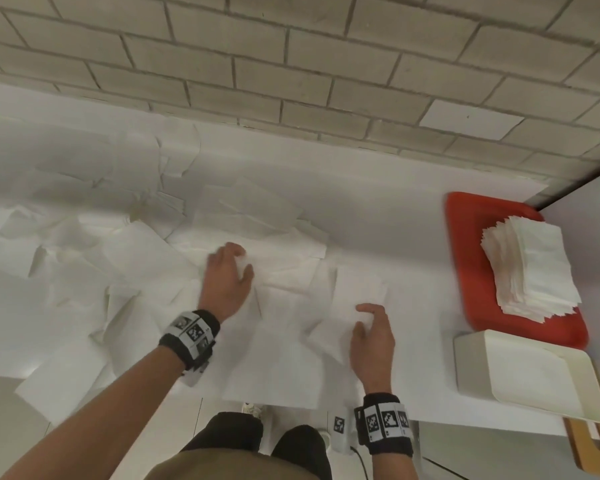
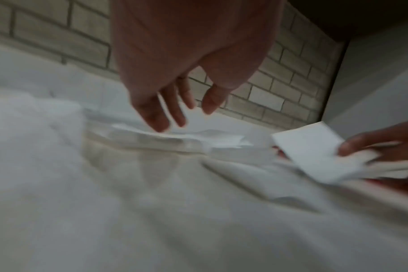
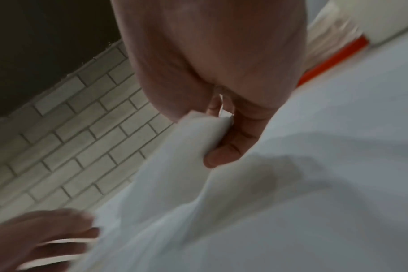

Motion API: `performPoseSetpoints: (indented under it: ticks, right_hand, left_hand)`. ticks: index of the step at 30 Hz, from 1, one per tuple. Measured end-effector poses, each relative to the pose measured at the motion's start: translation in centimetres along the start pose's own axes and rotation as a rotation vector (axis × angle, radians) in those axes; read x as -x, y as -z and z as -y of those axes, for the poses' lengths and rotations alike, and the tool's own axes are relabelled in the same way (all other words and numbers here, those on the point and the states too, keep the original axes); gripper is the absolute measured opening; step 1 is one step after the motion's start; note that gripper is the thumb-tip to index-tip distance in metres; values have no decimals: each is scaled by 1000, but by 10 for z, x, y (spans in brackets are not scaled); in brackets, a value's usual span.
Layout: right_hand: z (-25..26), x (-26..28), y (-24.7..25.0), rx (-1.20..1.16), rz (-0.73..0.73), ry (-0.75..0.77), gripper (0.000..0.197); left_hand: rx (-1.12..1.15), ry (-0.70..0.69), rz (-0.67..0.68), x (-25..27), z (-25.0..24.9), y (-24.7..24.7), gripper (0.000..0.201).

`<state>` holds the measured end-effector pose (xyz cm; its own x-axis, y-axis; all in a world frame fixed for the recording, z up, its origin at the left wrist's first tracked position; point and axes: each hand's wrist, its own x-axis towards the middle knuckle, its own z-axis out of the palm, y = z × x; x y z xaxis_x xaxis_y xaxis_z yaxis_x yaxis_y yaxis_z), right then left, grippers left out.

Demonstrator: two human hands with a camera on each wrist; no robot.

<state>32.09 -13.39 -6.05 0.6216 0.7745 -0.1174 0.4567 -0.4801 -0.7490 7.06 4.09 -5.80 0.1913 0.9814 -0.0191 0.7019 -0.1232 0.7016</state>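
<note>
Two hands sorting loose white paper napkins (image 1: 118, 258) on a white table (image 1: 413, 237).
Right hand (image 1: 373, 344) pinches one napkin (image 2: 310, 149) by its edge to lift it; left hand (image 1: 226, 282), fingers (image 2: 156, 117) spread, reaches for the others.

I see a black left wristband (image 1: 189, 336) and right wristband (image 1: 385, 422), both carrying black-and-white marker tags, plus dark trousers (image 1: 229, 434).

A thin white napkin (image 2: 310, 147) is folded flat. The right hand (image 1: 373, 341) pinches one end, so it is tipped up off the worktop (image 1: 395, 209). Many more white napkins (image 1: 136, 258) lie loose and crumpled in a messy heap, with the left hand (image 1: 226, 278) right over them.
</note>
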Motion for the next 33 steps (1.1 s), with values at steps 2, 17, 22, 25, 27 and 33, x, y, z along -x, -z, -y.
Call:
performPoseSetpoints:
  ticks: [2,17,22,25,27,33]
  right_hand:
    - [-13,-6,5,233,37,-29,37]
    - [126,-37,-40,-126,275,456,75]
    - [146,-63,-33,-238,297,449,22]
    - [139,-64,-23,-408,178,384,9]
    - [131,-61,-11,-469,68,333,8]
    - [77,-65,21,-460,-280,76,13]
  left_hand:
    - [-268,172,65,-15,17,11,72]
    - [43,-259,187,-18,-11,53,32]
    - [175,-391,186,-27,-31,70,23]
    - [202,-248,165,-29,-25,71,23]
    - [207,-197,168,-29,-15,66,21]
    - [131,-186,61,-26,-1,55,14]
